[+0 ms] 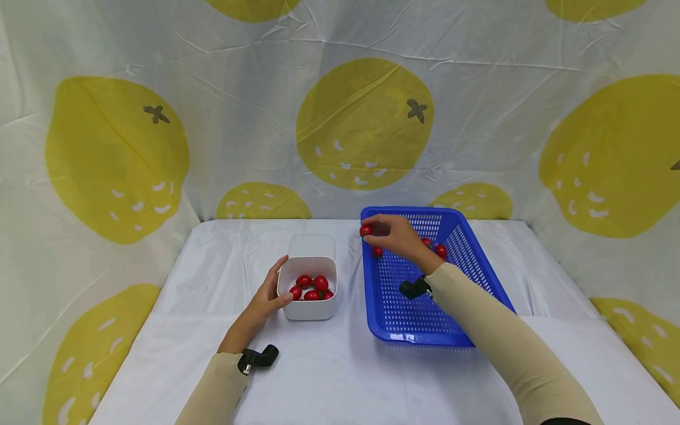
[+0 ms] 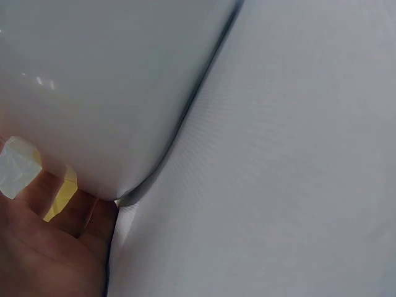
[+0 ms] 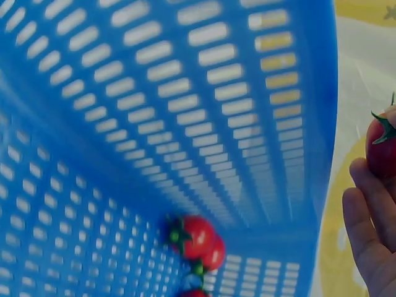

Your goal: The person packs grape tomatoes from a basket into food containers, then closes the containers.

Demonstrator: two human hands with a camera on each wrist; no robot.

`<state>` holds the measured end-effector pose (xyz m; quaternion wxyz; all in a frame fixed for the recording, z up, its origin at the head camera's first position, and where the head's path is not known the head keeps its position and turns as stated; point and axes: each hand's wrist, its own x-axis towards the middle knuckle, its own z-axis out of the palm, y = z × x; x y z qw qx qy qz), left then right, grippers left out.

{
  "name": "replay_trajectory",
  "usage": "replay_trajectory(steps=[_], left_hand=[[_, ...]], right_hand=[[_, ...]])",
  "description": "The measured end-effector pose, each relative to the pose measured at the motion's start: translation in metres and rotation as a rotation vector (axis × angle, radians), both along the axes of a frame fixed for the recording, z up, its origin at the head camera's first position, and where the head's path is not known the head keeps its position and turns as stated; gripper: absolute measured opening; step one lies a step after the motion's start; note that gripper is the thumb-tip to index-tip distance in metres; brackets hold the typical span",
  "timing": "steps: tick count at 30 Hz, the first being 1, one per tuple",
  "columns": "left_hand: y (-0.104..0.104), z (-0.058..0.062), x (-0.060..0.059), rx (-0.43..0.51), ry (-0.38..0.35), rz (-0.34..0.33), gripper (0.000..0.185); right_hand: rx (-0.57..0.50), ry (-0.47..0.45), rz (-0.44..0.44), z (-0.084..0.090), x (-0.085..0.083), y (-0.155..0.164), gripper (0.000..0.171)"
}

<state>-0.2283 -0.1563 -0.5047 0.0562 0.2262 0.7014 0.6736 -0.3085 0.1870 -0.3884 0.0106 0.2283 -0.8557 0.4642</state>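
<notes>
My right hand (image 1: pixel 395 236) pinches a red cherry tomato (image 1: pixel 365 230) between thumb and fingers, above the far left corner of the blue basket (image 1: pixel 374 313). The right wrist view shows this tomato's green stem end at the edge of the picture. My left hand (image 1: pixel 265 295) holds a white square container (image 1: pixel 310 311) from its left side, fingers along the wall and thumb at the front corner. Inside that container lie several cherry tomatoes (image 1: pixel 320 283). More tomatoes (image 3: pixel 197 237) sit in the basket, partly hidden by my right hand and forearm in the head view.
A translucent lid-like piece (image 1: pixel 312 244) is right behind the container. White cloth (image 1: pixel 329 378) covers the table, and a lemon-print curtain (image 1: pixel 255 130) rises behind and at both sides. The basket's raised rim stands to the right of the container, with a gap between them.
</notes>
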Motion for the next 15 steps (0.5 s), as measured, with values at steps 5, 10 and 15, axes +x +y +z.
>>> replay_trajectory(steps=[5, 10, 15], left_hand=[[0.0, 0.0, 0.0, -0.004, -0.004, -0.001, 0.081], [-0.001, 0.0, 0.0, -0.011, -0.001, 0.004, 0.082], [0.0, 0.0, 0.0, -0.02, -0.009, 0.011, 0.081]], right_hand=[[-0.023, -0.017, 0.044, 0.0, 0.006, -0.013, 0.038], [-0.025, 0.005, 0.111, -0.001, 0.011, -0.026, 0.035], [-0.033, 0.004, 0.162, -0.003, 0.013, -0.038, 0.035]])
